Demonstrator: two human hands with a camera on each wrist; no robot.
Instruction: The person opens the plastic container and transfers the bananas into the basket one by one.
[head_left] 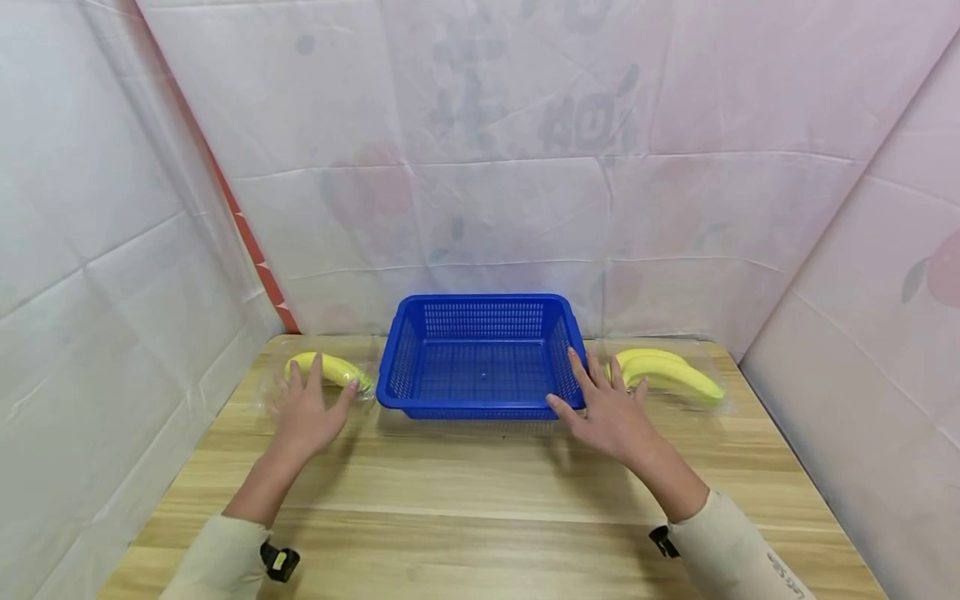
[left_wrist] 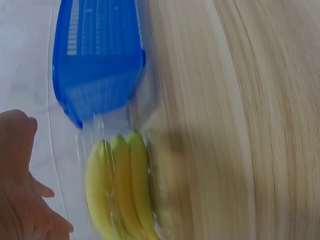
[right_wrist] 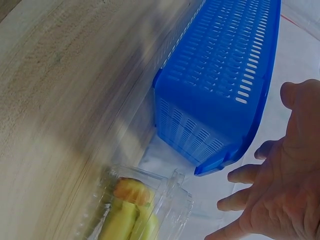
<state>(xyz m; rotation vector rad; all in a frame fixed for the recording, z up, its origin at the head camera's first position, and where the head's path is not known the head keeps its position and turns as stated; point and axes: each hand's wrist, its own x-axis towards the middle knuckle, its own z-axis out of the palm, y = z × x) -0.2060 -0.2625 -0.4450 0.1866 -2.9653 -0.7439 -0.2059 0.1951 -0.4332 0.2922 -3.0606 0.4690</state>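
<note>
Spreading its fingers, your left hand (head_left: 309, 417) in the head view grasps nothing; it is at the left clear box (head_left: 356, 350) with bananas (head_left: 334, 367), left of centre. Your right hand (head_left: 606, 417), also loose, overlaps the right rim of the blue basket (head_left: 483, 408); whether it touches, I cannot tell. In the left wrist view, the left clear box lies lower centre, probably slippery: grip both sides gently. In the right wrist view, the right clear box (head_left: 693, 358) lies lower centre; likely it is light and crushable, so support its edges.

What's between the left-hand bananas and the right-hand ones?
The blue basket stands between the left bananas and the right bananas, as the head view shows; there the right hand also overlaps the basket's right side.
</note>
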